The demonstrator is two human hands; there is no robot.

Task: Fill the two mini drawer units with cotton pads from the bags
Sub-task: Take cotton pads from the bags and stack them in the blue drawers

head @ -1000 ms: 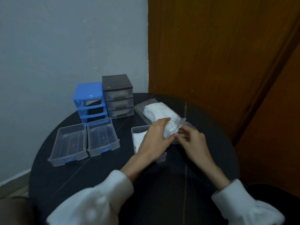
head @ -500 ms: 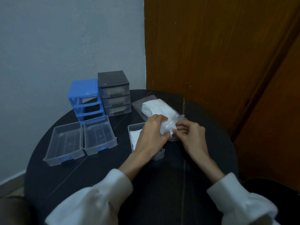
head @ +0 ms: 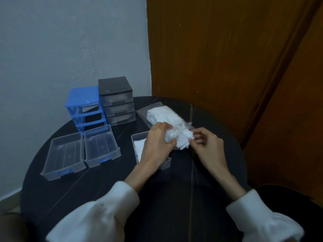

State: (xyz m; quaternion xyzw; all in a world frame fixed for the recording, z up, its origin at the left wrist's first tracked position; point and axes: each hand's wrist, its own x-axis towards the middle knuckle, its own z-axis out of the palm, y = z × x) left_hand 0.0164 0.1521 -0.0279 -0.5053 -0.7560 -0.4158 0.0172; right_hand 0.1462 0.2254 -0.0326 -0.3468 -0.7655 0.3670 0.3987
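A clear bag of white cotton pads [head: 162, 115] lies on the round black table [head: 108, 186]. My left hand [head: 156, 143] grips the bag's near end. My right hand [head: 205, 145] pinches a wad of pads [head: 183, 141] sticking out of the bag's mouth. Under my left hand sits a clear drawer [head: 138, 142] with white pads in it. The blue drawer unit [head: 83, 105] stands with no drawers in its frame. Beside it, the grey drawer unit [head: 116, 100] has three drawers in.
Two clear drawers with blue handles, one at the far left [head: 65, 154] and one beside it [head: 101, 145], lie in front of the blue unit. A grey wall [head: 70, 41] and a brown wooden door [head: 218, 49] stand behind the table.
My right hand has drawn a wad of pads out of the bag's mouth. My left hand has kept its grip on the bag.
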